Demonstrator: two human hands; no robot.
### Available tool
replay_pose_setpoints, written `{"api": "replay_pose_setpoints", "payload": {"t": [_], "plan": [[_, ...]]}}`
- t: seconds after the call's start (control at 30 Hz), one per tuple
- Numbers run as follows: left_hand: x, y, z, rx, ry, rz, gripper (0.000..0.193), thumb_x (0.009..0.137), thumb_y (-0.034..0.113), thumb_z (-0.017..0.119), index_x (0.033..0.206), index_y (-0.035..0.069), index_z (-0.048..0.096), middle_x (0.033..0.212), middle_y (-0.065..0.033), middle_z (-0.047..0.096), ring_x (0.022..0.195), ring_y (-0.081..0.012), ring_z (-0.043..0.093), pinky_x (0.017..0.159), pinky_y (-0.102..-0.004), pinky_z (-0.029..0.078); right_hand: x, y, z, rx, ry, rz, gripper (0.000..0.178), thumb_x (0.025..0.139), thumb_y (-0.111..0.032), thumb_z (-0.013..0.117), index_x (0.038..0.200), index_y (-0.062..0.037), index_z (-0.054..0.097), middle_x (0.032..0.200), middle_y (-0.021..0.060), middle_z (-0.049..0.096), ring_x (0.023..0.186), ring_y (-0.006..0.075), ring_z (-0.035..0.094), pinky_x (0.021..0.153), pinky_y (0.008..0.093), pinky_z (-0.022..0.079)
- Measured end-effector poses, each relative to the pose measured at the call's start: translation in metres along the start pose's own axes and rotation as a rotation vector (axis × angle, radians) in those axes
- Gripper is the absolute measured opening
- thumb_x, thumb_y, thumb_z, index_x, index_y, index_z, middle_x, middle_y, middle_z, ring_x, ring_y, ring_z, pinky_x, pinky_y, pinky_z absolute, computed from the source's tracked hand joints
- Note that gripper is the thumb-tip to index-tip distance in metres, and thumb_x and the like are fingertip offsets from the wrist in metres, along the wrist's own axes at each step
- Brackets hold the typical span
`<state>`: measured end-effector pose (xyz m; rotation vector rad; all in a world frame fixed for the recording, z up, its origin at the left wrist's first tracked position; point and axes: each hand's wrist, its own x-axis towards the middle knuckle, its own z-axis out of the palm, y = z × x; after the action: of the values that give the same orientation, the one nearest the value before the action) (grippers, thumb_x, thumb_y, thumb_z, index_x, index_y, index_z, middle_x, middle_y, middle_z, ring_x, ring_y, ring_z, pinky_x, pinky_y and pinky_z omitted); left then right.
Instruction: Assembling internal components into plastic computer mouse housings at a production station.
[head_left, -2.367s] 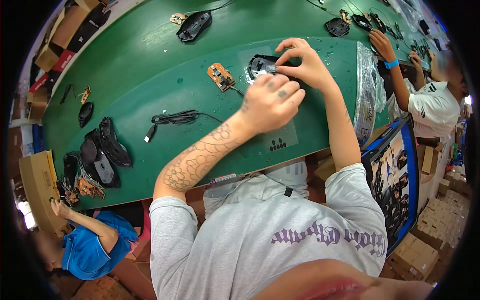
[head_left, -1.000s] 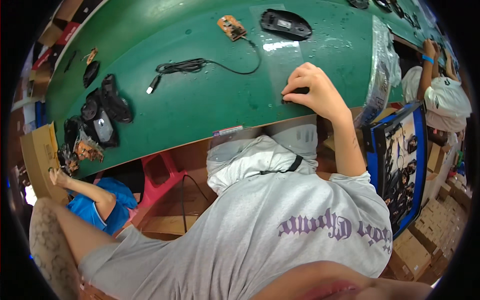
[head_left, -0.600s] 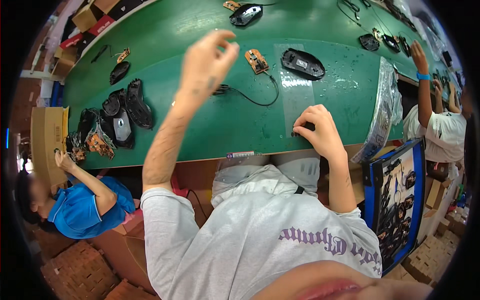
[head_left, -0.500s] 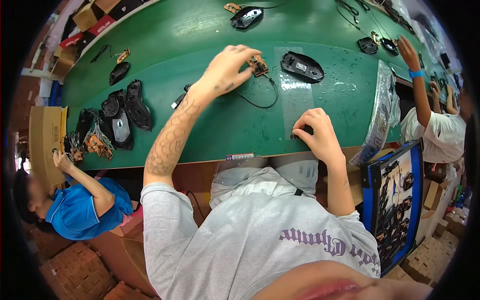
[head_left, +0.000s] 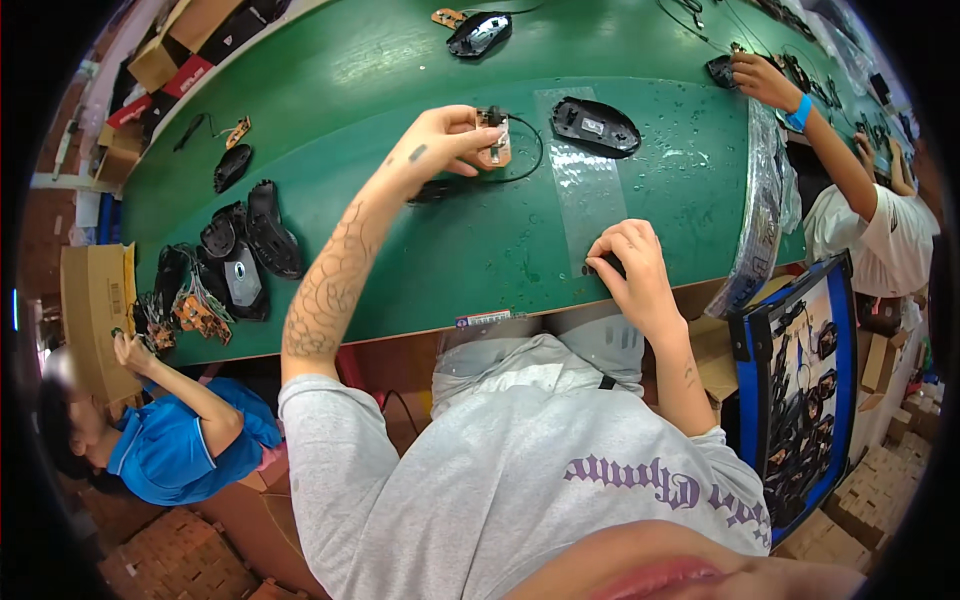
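My left hand (head_left: pixel 438 143) grips a small brown circuit board (head_left: pixel 496 153) with black parts on it, held between thumb and fingers above the green bench. A black cable (head_left: pixel 541 150) loops from the board and back beneath the hand. Just right of the board lies an open black mouse shell (head_left: pixel 597 128), across the top of a clear plastic strip (head_left: pixel 583 205). At the strip's near end my right hand (head_left: pixel 640 272) is closed in a pinch, beside a small dark spot. Whatever its fingertips hold is too small to make out.
Black mouse shells (head_left: pixel 245 265) and a heap of circuit boards (head_left: pixel 198 315) lie at left. Another mouse (head_left: pixel 480 36) sits at the far side. A clear plastic bag (head_left: pixel 752 215) hangs over the right edge. Co-workers' hands (head_left: pixel 768 80) work at right and left.
My left hand has turned the circuit board upright and drawn it slightly left, its cable swinging along. My right hand stays nearly still. The right-hand co-worker's hand has come down onto mouse parts.
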<state>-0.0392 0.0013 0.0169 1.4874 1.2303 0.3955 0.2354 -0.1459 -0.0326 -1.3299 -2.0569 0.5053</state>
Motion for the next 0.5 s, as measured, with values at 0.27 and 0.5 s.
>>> {"api": "replay_pose_setpoints", "payload": {"t": [0.27,0.5], "plan": [[-0.03,-0.008,0.079,-0.645,0.061,0.23,0.037,0.092,0.014,0.069,0.124,0.002,0.055,0.105,-0.0134,0.071,0.089,-0.0185,0.072,0.071,-0.0224,0.056,-0.01,0.006,0.011,-0.059,0.106,-0.073,0.014,0.078,-0.004,0.069,0.087,-0.0091,0.061,0.101,0.0003,0.061,0.102,0.0233,0.054,0.096,0.0369,0.04],[-0.025,-0.018,0.098,-0.651,-0.005,0.25,0.043,0.092,0.008,0.067,0.131,0.002,0.05,0.101,-0.0135,0.072,0.088,-0.0176,0.071,0.072,-0.0237,0.057,-0.007,0.0,0.004,0.012,0.075,0.038,0.014,0.078,-0.004,0.07,0.088,-0.0087,0.061,0.105,0.0002,0.061,0.106,0.0233,0.053,0.096,0.038,0.04]]}}
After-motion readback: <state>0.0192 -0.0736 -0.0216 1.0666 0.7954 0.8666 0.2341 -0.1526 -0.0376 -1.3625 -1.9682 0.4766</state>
